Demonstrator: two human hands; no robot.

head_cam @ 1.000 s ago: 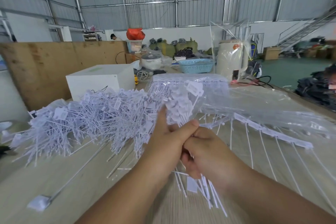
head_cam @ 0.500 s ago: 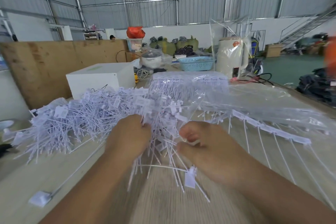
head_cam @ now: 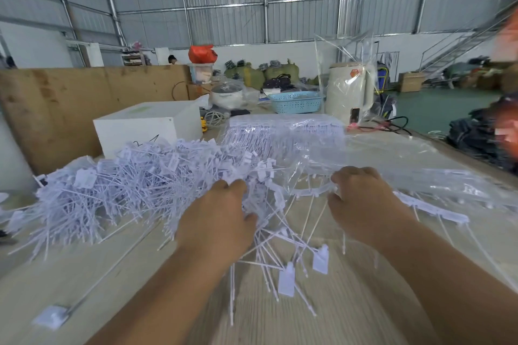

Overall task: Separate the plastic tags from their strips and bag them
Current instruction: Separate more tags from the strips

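Observation:
A big heap of loose white plastic tags lies on the table's left half. My left hand is at the heap's right end, its fingers curled into a bunch of tags, and a few tags lie spilled below it. My right hand pinches the end of a curved tag strip at the edge of a clear plastic bag. Behind it, a packed bag of tag strips lies flat. Another strip with long stems lies to the right of my right hand.
The wooden table carries a white box behind the heap, a blue basket and a bagged cream kettle farther back. A single tag lies near the front left. A plywood board stands at the left.
My hands, joined on one bunch of tags, have pulled apart. The left carried tags down to the heap; the right moved right to a strip at the bag's edge. Some tags dropped between them.

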